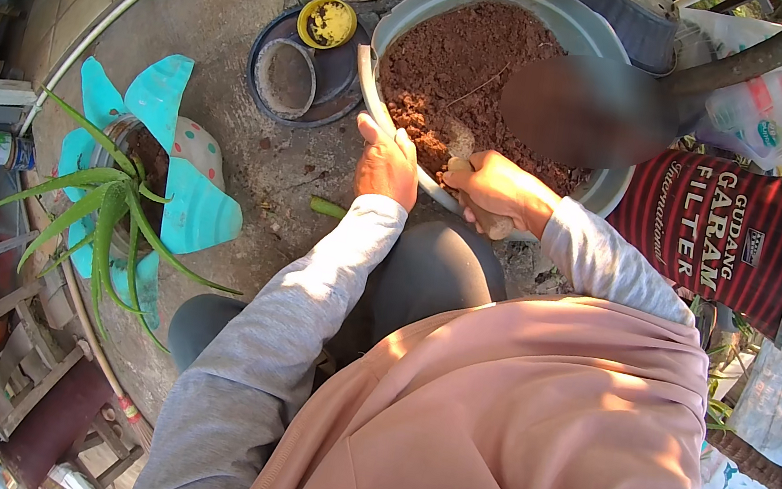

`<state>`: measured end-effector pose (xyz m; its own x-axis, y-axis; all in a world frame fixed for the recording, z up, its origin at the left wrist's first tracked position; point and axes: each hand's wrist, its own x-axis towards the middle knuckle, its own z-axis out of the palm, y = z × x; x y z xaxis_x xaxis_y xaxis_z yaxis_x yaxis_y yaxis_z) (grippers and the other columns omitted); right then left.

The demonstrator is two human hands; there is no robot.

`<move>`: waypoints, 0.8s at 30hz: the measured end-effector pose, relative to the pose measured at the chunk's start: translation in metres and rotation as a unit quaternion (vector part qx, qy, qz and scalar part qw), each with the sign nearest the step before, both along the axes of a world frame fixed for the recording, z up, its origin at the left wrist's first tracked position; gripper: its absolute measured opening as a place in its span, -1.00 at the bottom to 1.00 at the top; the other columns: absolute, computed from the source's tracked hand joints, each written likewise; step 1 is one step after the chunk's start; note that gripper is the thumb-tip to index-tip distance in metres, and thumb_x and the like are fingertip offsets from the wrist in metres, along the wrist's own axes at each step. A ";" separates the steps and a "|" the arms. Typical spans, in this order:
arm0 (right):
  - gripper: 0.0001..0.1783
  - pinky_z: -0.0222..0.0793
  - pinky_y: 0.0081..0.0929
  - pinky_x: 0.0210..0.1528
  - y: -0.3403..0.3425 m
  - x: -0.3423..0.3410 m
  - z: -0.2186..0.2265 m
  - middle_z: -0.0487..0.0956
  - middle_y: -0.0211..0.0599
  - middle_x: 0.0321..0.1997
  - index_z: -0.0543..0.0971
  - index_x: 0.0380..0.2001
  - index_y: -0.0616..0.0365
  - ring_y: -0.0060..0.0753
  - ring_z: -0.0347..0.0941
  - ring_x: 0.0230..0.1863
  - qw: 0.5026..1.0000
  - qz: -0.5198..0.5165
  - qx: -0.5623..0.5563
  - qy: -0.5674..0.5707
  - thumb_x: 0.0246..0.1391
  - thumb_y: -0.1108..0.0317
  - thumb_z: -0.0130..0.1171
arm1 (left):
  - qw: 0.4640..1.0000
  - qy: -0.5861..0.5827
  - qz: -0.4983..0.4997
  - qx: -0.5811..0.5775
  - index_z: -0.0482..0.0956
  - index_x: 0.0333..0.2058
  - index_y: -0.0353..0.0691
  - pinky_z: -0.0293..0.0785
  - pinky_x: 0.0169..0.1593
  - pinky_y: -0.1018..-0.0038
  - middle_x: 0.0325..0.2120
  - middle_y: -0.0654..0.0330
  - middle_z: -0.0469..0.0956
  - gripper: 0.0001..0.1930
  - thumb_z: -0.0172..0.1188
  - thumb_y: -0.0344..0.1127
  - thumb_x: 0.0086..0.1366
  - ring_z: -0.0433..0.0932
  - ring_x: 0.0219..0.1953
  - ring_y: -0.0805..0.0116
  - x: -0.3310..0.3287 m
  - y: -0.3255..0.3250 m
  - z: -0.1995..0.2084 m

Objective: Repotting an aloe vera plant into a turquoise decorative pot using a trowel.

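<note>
A wide grey-green basin [585, 26] of reddish-brown soil [471, 44] stands in front of my knees. My left hand [388, 163] is closed on its near left rim, the thumb and fingers over the edge. My right hand [505, 189] is wrapped round the pale wooden handle of a small trowel [493, 223] at the near side of the basin. The trowel's soil-coated end is down in the loose, sunlit soil beside my left hand, so its shape is partly hidden. A dark blurred patch covers the right part of the soil.
To the left, an aloe plant [115, 193] grows in a pot with turquoise petal-shaped flaps [198, 216]. A yellow cup [328, 23] and a round dish [284, 79] sit by a dark tray [329, 119]. A striped dark-red bag [706, 231] lies right; a black pot [612, 15] stands behind.
</note>
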<state>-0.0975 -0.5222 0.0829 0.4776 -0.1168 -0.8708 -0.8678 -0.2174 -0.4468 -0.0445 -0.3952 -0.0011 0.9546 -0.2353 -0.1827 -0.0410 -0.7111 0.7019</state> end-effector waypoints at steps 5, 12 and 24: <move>-0.74 0.22 -0.54 -0.76 0.004 0.022 -0.007 0.36 -0.39 -0.71 0.38 -0.56 0.23 -0.56 0.28 -0.74 0.992 -0.108 0.056 -0.023 0.09 0.26 0.00 | 1.000 0.005 -0.009 -0.009 -0.05 -0.02 -0.46 0.44 -0.40 0.19 -0.51 -0.17 0.49 -0.52 -0.16 -0.21 0.26 0.51 -0.46 -0.11 -0.002 -0.006 0.012; -0.66 0.20 -0.52 -0.70 0.004 0.014 -0.033 0.37 -0.37 -0.73 0.39 -0.67 0.17 -0.53 0.26 -0.75 0.983 -0.139 0.115 -0.043 0.11 0.22 -0.02 | 0.983 0.154 -0.086 0.051 -0.10 0.11 -0.46 0.37 -0.13 0.17 -0.32 -0.27 0.47 -0.33 -0.11 -0.06 0.24 0.46 -0.18 -0.12 0.014 0.027 0.043; -0.86 0.19 -0.67 -0.78 0.000 -0.005 -0.018 0.36 -0.39 -0.59 0.34 -0.41 0.21 -0.63 0.26 -0.72 0.963 -0.181 0.176 -0.092 0.07 0.34 -0.02 | 0.938 -0.160 0.163 -0.262 0.40 -0.12 -0.39 0.40 -0.20 0.52 -0.27 0.05 0.52 -0.60 0.16 -0.24 0.13 0.49 -0.29 0.38 0.067 0.200 0.154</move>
<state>-0.1022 -0.5222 0.0647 0.6109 -0.0176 -0.7915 -0.7575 0.2779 -0.5908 0.0221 -0.1947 0.1526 0.9775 0.1013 0.1852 -0.1499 -0.2843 0.9469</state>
